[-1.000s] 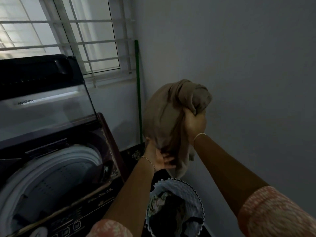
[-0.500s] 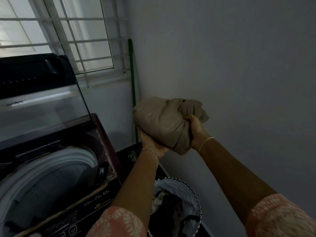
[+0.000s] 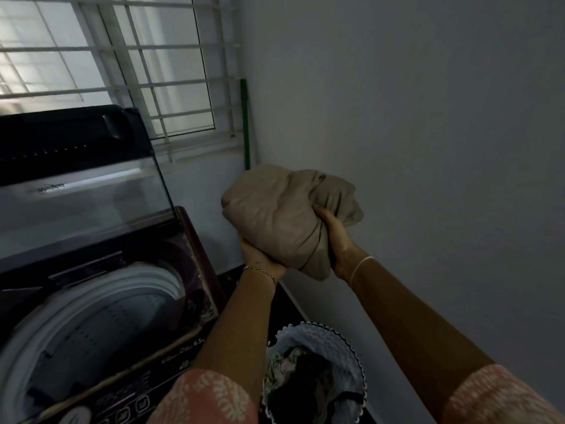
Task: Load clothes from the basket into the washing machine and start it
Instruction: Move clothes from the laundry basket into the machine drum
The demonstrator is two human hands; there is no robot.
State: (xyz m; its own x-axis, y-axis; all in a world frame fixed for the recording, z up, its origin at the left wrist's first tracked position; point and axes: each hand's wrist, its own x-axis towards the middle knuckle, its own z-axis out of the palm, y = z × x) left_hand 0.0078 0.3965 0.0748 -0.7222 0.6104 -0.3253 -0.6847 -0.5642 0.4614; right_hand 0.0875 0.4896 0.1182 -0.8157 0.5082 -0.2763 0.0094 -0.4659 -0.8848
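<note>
A bunched beige garment (image 3: 281, 218) is held in the air between both hands, right of the washing machine and above the basket. My left hand (image 3: 260, 260) cups it from underneath. My right hand (image 3: 334, 237) grips its gathered right end. The top-loading washing machine (image 3: 189, 347) stands at the left with its lid (image 3: 76, 191) raised and its pale drum (image 3: 91, 325) exposed. Its control panel runs along the near edge. The white laundry basket (image 3: 351, 347) sits on the floor below my arms, with dark and patterned clothes (image 3: 305, 381) inside.
A grey wall closes in tightly on the right. A barred window (image 3: 122, 62) is behind the machine. A green pole (image 3: 245, 123) leans in the corner. A narrow strip of dark floor lies between machine and wall.
The garment has come down from a hanging position into a compact bundle. My left hand moved under it, and the bundle has shifted slightly toward the machine.
</note>
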